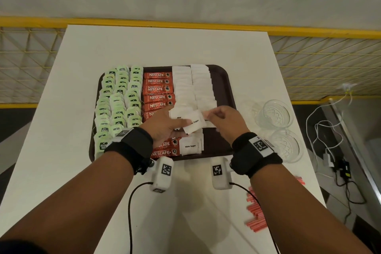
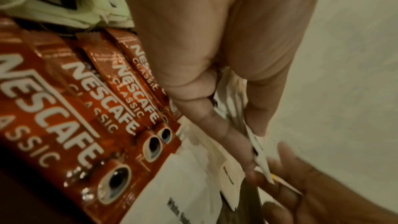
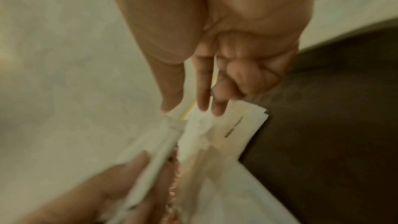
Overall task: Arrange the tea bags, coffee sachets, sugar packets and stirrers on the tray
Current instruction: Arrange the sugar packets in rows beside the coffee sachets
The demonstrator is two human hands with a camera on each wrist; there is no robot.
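A dark brown tray (image 1: 223, 80) holds green tea bags (image 1: 118, 101) on its left, red Nescafe coffee sachets (image 1: 157, 89) in a middle column and white sugar packets (image 1: 192, 86) to their right. Over the tray's near middle my left hand (image 1: 165, 126) holds a fanned stack of white sugar packets (image 1: 190, 118) between thumb and fingers. My right hand (image 1: 221, 118) pinches one packet at the stack's right end (image 3: 193, 125). The left wrist view shows the held packets (image 2: 258, 151) beside the sachets (image 2: 120, 100). Red stirrers (image 1: 255, 210) lie on the table at my right.
Two clear glass bowls (image 1: 275, 113) (image 1: 287, 146) stand right of the tray on the white table (image 1: 82, 51). A yellow railing (image 1: 185, 24) runs behind the table. Cables and a charger (image 1: 338, 163) lie on the floor at right.
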